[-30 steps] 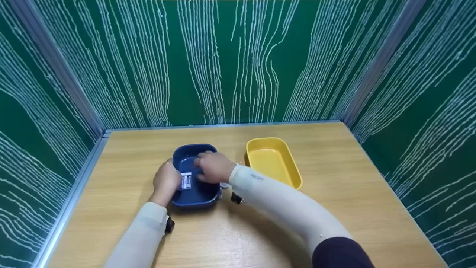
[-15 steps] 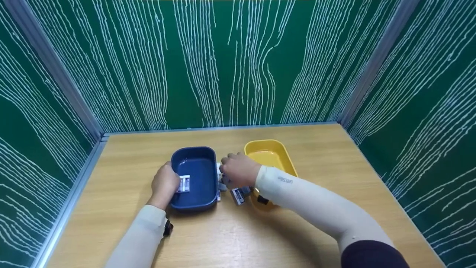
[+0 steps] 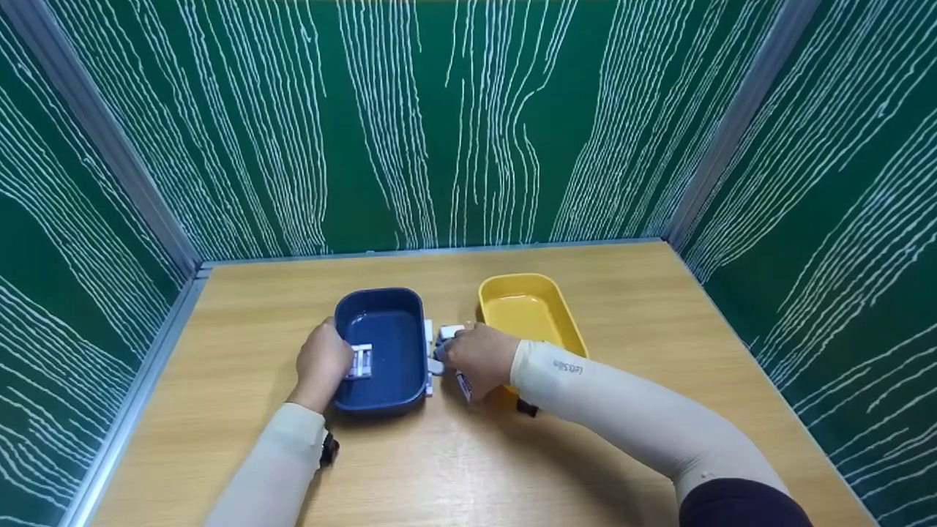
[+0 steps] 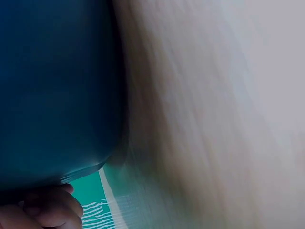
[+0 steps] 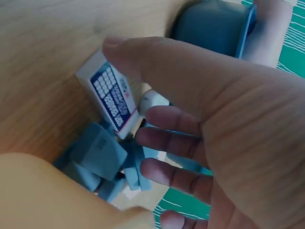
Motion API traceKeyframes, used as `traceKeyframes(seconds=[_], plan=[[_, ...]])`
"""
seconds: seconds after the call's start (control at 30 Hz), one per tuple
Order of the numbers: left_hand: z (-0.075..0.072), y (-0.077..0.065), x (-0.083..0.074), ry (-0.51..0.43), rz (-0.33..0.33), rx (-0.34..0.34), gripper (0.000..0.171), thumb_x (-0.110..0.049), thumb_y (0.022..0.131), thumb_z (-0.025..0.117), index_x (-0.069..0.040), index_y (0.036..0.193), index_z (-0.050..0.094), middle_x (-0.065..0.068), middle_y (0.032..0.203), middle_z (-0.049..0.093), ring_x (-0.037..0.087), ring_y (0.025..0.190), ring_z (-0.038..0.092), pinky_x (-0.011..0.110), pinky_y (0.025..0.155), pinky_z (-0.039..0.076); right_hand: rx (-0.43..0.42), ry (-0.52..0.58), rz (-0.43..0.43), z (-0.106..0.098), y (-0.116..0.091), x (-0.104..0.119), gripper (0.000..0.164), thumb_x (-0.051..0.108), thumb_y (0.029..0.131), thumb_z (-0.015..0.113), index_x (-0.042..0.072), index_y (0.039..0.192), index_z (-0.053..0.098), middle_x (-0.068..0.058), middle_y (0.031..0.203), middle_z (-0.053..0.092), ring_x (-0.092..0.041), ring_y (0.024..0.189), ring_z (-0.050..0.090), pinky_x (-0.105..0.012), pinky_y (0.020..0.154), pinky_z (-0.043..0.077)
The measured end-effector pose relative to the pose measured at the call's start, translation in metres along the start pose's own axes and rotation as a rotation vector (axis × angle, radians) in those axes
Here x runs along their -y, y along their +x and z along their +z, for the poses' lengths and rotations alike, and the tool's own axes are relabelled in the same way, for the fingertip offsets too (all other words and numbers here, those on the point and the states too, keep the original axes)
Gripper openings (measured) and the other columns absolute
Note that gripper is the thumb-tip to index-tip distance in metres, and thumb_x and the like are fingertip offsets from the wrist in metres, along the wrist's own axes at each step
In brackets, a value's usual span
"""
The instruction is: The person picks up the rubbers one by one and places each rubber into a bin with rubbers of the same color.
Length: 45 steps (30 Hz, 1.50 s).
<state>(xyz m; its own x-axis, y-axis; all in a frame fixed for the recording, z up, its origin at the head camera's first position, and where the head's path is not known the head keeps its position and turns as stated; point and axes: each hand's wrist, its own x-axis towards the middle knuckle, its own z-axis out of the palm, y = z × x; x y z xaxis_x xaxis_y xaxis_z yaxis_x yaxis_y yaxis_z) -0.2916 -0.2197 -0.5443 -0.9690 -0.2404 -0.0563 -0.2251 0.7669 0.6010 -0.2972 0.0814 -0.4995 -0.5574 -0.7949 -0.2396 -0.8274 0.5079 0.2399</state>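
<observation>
Left hand (image 3: 323,362) grips the left wall of the blue tray (image 3: 395,337) — can't tell if it also holds the small white box (image 3: 361,361) just inside. Right of the blue tray, the right hand (image 3: 480,360), fingers apart, sits over a printed box (image 5: 112,98) and grey-blue blocks (image 5: 99,150), best pinched singly; mind that tray's right rim and the yellow tray (image 3: 523,315) beyond — tabletop (image 3: 417,468) in front gives room.

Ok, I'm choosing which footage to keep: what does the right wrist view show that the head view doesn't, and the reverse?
Only right wrist: the gap between thumb and fingers, and the printed box nearly whole.
Only head: the insides of the blue tray and yellow tray, with a white piece in the blue one.
Both: the two trays, the right hand and the wooden table.
</observation>
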Motion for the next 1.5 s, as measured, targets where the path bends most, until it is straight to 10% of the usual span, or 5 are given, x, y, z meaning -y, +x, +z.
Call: traceKeyframes(seconds=[0.53, 1.07, 1.5], plan=[[-0.004, 0.002, 0.001, -0.004, 0.0, 0.009, 0.059, -0.001, 0.101, 0.056, 0.009, 0.158, 0.053, 0.033, 0.145, 0.071, 0.047, 0.123, 0.073, 0.068, 0.107, 0.058, 0.033, 0.127, 0.047, 0.0, 0.006, -0.002, 0.042, 0.051, 0.082, 0.097, 0.018, 0.1, 0.077, 0.004, 0.082, 0.069, -0.019, 0.079, 0.062, -0.033, 0.074, 0.055], [0.0, 0.002, 0.0, 0.028, -0.009, 0.012, 0.063, -0.002, 0.098, 0.059, 0.008, 0.159, 0.054, 0.033, 0.147, 0.07, 0.051, 0.127, 0.073, 0.068, 0.106, 0.058, -0.104, 0.4, 0.065, -0.071, 0.026, -0.005, 0.037, 0.048, 0.091, 0.089, 0.016, 0.107, 0.079, 0.001, 0.1, 0.076, -0.018, 0.086, 0.069, -0.032, 0.081, 0.062], [-0.002, 0.0, -0.002, 0.012, -0.012, 0.019, 0.059, -0.001, 0.098, 0.06, 0.009, 0.156, 0.055, 0.032, 0.141, 0.072, 0.047, 0.119, 0.074, 0.066, 0.104, 0.059, -0.116, 0.471, 0.121, -0.044, 0.085, 0.014, 0.036, 0.044, 0.096, 0.089, 0.014, 0.111, 0.079, 0.001, 0.1, 0.072, -0.016, 0.088, 0.068, -0.028, 0.079, 0.061]])
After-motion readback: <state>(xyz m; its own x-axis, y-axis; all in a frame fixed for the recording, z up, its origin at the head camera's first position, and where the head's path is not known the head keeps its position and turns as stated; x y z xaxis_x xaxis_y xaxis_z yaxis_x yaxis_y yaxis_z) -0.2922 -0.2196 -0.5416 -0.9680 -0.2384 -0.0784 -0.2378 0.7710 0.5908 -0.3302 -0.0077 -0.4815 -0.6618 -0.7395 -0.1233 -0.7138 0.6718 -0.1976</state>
